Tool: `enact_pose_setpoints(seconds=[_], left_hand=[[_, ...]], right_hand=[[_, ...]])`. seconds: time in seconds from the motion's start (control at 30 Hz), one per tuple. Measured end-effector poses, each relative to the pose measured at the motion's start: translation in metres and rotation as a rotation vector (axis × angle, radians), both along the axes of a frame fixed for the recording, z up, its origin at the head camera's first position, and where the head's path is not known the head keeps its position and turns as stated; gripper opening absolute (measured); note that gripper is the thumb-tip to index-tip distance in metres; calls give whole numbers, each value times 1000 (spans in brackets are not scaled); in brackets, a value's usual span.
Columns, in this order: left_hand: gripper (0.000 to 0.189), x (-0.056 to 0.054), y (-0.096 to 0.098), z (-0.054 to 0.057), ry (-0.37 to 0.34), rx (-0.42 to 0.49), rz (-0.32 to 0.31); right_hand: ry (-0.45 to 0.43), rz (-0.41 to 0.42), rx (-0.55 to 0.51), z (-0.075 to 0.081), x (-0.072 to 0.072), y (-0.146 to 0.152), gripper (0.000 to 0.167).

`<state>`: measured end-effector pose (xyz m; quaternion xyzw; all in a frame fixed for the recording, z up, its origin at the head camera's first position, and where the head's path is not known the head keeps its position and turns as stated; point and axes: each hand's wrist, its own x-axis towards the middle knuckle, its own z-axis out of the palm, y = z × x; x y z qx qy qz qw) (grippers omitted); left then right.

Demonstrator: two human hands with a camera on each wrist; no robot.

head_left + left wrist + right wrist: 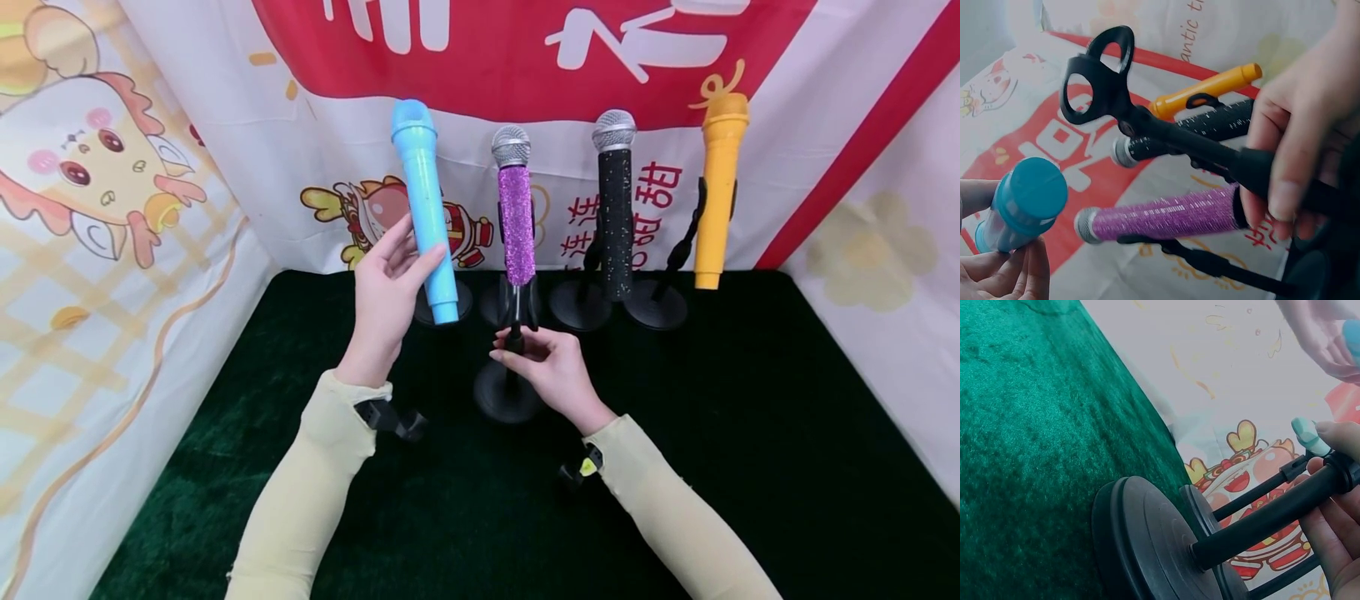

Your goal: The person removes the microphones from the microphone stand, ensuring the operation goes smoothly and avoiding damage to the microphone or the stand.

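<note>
My left hand [384, 300] pinches a light blue microphone [427, 200] between thumb and fingers, head up and slightly tilted, off the table. My right hand [553, 367] grips the upright of a black microphone stand [506, 396] just below its clip; its round base appears in the right wrist view. In the left wrist view this stand's clip [1125, 87] holds nothing and lies apart from the blue microphone. Behind it, a glittery purple microphone [517, 225] with a silver mesh head sits on another stand.
Farther right stand a speckled black microphone [617, 217] and a yellow microphone [720, 192], each on a black stand. Another round base [453, 304] sits behind the blue microphone. Dark green cloth [450, 517] covers the table; printed fabric [480, 67] hangs behind.
</note>
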<state>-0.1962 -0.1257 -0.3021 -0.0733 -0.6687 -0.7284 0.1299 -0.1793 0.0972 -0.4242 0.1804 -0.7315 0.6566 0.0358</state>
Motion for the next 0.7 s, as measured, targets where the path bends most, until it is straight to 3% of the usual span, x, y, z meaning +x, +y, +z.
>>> enact_pose_setpoints(seconds=[0.37,0.7], left_hand=[[59,14,-34,-40,-70,-49,37],[67,13,-75,-84,-275,-24,109]], right_hand=[[-11,5,-20,-1,1,-3,23],[-18,8,-37,0,-1,-1,23]])
